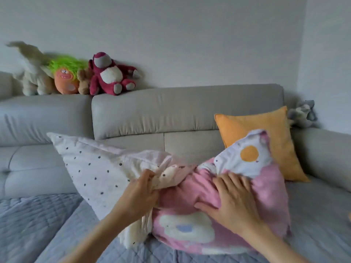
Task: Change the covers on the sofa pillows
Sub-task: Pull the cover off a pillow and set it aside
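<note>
A pillow lies on the sofa seat in front of me, half in each of two covers. Its left part wears a white cover with small dark dots [89, 168]. Its right part is inside a pink cover [266, 198] printed with white flowers and a fried egg. My left hand [140, 194] grips the bunched edge of the dotted cover at the pillow's middle. My right hand [233, 202] lies on the pink cover, fingers spread and nearly straight, pressing it down. An orange pillow [269, 130] leans on the backrest behind the pink one.
The grey sofa backrest [171, 111] runs across the view, with a blue-grey quilted throw [38, 224] over the seat. Several plush toys sit on the backrest at left, among them a dark red bear [112, 74]. A grey plush [303, 114] sits at the right corner.
</note>
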Action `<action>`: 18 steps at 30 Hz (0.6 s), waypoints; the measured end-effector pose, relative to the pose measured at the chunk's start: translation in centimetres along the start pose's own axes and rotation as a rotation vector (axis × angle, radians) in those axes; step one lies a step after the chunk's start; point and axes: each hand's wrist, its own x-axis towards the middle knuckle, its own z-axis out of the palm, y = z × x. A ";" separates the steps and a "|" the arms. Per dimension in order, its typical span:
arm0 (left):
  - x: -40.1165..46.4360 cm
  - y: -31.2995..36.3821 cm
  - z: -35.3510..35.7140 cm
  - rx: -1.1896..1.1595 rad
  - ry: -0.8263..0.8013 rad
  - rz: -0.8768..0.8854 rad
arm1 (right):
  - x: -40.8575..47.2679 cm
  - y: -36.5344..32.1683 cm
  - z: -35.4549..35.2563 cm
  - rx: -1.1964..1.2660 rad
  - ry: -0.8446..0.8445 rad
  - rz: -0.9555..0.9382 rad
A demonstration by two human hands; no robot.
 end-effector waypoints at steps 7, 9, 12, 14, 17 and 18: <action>-0.4 1.7 0.8 0.516 0.306 0.161 | 6.0 -3.4 -1.1 0.057 -0.167 -0.032; -0.2 1.3 1.0 0.682 0.369 0.242 | 5.5 -4.2 0.0 0.017 -0.301 0.047; 0.9 0.6 1.2 0.776 0.340 0.359 | 3.1 -4.5 0.4 -0.061 -0.301 0.149; 1.4 0.6 1.5 0.740 0.297 0.370 | 1.0 -4.6 0.1 -0.099 -0.234 0.150; 1.2 1.0 2.0 0.686 0.272 0.313 | -0.5 -4.2 -0.6 -0.092 -0.131 0.107; 1.1 0.6 1.9 0.669 0.297 0.299 | -0.2 -3.6 -0.7 -0.090 -0.105 0.080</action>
